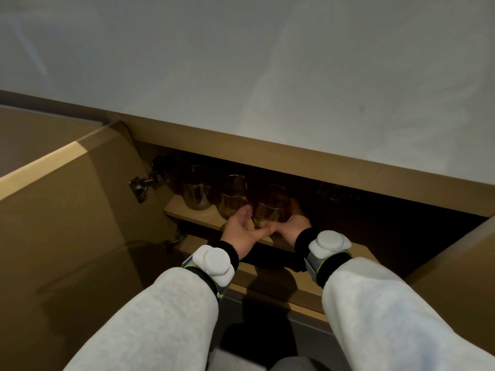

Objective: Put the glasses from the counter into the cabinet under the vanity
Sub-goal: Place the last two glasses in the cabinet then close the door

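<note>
While the cabinet (267, 153) stands open, right hand (293, 223) is curled round an amber glass (272, 207) on the upper shelf (182, 207). Left hand (241, 228) sits loose, palm open, just beside it. Second amber glass (233, 195) stands just left.

Legible text none, no label, brand, number or sign readable on amber glasses (233, 194), cabinet door (67, 210), wrist trackers (214, 261)
</note>
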A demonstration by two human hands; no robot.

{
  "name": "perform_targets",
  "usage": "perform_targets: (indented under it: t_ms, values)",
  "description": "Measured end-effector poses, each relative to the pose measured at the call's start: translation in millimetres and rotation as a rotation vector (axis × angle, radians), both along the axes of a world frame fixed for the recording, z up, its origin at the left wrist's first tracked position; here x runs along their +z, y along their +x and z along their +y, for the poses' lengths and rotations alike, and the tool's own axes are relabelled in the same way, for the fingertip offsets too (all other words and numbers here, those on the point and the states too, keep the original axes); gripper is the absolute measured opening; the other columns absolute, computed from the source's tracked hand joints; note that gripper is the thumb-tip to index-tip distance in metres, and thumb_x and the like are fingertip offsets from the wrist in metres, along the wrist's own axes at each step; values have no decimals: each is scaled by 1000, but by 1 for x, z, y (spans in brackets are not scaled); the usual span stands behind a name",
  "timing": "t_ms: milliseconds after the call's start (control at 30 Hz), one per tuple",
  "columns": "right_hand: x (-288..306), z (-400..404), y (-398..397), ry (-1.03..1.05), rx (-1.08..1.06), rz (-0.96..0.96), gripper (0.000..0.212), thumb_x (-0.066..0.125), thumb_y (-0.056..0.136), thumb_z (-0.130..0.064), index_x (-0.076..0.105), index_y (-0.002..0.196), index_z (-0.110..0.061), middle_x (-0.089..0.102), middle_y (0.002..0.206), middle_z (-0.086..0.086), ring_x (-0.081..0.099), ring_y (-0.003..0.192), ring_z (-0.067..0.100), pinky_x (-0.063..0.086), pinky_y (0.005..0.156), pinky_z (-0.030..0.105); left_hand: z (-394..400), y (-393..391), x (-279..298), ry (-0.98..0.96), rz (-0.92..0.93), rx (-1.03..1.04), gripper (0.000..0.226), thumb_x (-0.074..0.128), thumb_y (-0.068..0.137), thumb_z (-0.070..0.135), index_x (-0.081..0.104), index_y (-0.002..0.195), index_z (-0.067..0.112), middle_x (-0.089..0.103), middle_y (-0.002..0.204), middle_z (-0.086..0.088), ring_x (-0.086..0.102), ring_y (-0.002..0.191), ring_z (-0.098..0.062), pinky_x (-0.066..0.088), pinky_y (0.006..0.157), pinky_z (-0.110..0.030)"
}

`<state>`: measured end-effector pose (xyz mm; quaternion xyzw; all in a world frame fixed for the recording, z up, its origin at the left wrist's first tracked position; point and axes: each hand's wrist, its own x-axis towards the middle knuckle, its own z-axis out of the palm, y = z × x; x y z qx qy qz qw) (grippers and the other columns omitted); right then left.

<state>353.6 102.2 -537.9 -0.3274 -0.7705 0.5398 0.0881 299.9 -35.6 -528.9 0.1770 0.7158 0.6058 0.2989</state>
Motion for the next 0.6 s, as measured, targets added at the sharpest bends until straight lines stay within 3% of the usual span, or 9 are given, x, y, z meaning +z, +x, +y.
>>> perform_targets:
  t_ms: [233,333,433,533,600]
  values:
    - [2,-1,-2,-13,-31,-6,100,86,57,-38,30,140,-31,60,125,0,52,98,11,40,83,24,-9,9,-5,-12,-11,5,82,77,75,12,34,145,11,38,151,-5,35,140,-16,28,114,-26]
    - [5,-3,1,-16,-9,6,103,87,56,-37,30,141,-29,59,120,-3,54,104,14,41,84,25,-12,11,-5,-4,6,56,73,78,75,11,42,138,10,48,144,-6,43,134,-17,32,113,-30]
    - [8,-5,9,-24,-4,43,98,87,57,-36,34,139,-27,56,110,-9,53,103,11,41,83,25,-14,12,-7,-15,13,74,61,78,75,12,50,129,11,56,132,-4,50,125,-17,39,104,-28]
    - [8,-9,19,-71,-34,115,95,86,57,-37,38,138,-22,60,117,-6,56,111,14,43,86,25,-17,12,-6,-3,-10,101,51,76,77,11,54,122,12,59,126,-5,54,120,-18,42,97,-27]
    - [9,-13,26,-88,-70,183,103,86,57,-39,31,142,-24,52,124,-12,50,117,9,39,90,23,-20,12,-1,20,-54,111,47,73,79,9,55,122,10,60,126,-8,56,118,-19,44,97,-27]
